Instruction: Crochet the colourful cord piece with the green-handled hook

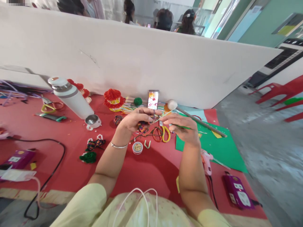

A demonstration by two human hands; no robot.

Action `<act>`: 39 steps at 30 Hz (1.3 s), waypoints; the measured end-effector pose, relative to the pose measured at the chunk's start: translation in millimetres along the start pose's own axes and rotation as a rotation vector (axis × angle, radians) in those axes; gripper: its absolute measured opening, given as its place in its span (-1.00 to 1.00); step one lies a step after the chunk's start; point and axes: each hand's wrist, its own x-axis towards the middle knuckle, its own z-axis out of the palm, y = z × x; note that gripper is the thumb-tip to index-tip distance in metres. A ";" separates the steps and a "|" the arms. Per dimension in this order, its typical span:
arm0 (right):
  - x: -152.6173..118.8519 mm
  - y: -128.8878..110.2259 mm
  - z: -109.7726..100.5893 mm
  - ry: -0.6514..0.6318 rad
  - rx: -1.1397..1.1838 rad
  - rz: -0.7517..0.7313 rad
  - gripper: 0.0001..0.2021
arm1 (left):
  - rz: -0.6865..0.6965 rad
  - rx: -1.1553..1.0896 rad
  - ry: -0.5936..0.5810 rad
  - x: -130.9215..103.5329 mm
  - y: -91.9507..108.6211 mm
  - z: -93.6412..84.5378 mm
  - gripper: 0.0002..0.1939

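Note:
My left hand (135, 119) is closed on a small piece of multicoloured yarn work (143, 127), partly covered by the fingers. In my right hand (184, 129) is a slim crochet hook with a green handle (185, 127); its tip is too small to make out. A pale thin strand (168, 113) runs by the right fingertips. Both hands meet above the red table (151, 173). Scissors with red and yellow handles (166, 134) lie just beneath them. Beside the left wrist rests a dark multicoloured yarn ball (118, 119).
A phone (153, 100) leans against the white partition (142, 56). Left stand a white thermos (72, 97) and its cup (92, 121). A round spool (137, 147) lies in front. On the right are a green sheet (213, 145), a pink glue gun (206, 162) and a purple power strip (238, 190).

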 end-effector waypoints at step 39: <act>2.9 26.8 46.4 0.438 0.462 0.490 -0.72 | 0.542 0.477 0.587 9.3 -17.4 32.1 -0.37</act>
